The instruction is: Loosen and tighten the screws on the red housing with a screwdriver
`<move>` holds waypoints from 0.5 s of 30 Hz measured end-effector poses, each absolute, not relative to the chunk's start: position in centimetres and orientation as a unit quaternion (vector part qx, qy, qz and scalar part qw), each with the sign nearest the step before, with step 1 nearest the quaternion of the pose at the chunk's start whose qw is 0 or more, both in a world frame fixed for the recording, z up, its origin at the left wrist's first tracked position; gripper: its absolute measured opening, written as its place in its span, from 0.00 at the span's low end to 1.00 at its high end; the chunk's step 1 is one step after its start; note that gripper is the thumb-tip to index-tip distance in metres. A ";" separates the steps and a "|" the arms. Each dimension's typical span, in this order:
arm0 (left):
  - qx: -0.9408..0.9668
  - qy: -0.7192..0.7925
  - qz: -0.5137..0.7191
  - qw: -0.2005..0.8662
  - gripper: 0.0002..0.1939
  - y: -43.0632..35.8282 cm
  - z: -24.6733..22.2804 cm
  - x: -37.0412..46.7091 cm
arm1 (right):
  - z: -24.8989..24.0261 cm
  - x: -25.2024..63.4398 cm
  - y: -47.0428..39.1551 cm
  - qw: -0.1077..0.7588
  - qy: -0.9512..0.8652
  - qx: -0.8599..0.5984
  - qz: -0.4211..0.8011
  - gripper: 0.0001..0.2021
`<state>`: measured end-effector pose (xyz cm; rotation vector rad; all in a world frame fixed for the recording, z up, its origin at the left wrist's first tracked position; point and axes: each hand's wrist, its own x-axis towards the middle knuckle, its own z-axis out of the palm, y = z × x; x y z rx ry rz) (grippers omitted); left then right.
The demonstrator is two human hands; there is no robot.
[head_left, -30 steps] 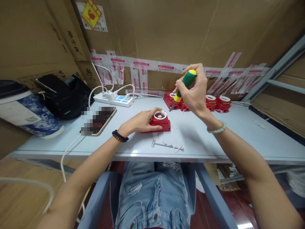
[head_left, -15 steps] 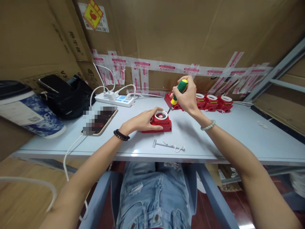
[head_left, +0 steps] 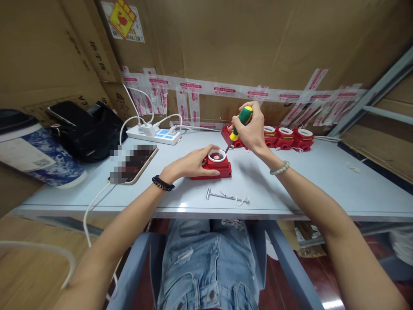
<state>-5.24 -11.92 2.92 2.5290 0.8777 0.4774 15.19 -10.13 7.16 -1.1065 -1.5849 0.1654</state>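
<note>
A red box-shaped unit with a white ring on top (head_left: 215,165) lies on the grey table (head_left: 322,181). My left hand (head_left: 191,164) rests on its left side and pins it down. My right hand (head_left: 252,129) grips a green and yellow screwdriver (head_left: 238,125). The blade slants down to the left, and its tip sits inside the white ring.
A row of similar red units (head_left: 284,137) stands at the back of the table. A small metal key with a string (head_left: 226,197) lies near the front edge. On the left are a phone (head_left: 134,162), a power strip (head_left: 154,134), a black bag (head_left: 87,129) and a blue-white tub (head_left: 35,150). Cardboard boxes wall the back.
My right hand has come down and leftward with the screwdriver, bringing the tip from above the table into the unit's white ring. The left hand has stayed put.
</note>
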 end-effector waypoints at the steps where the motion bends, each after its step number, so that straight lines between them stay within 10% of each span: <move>1: 0.910 0.316 0.172 0.209 0.37 -11.9 2.9 -5.2 | 7.2 15.2 -10.1 0.564 -0.675 -0.471 0.068 0.16; 15: 0.909 0.316 0.171 0.210 0.38 -11.8 2.9 -5.3 | 7.2 15.3 -10.0 0.562 -0.679 -0.467 0.069 0.16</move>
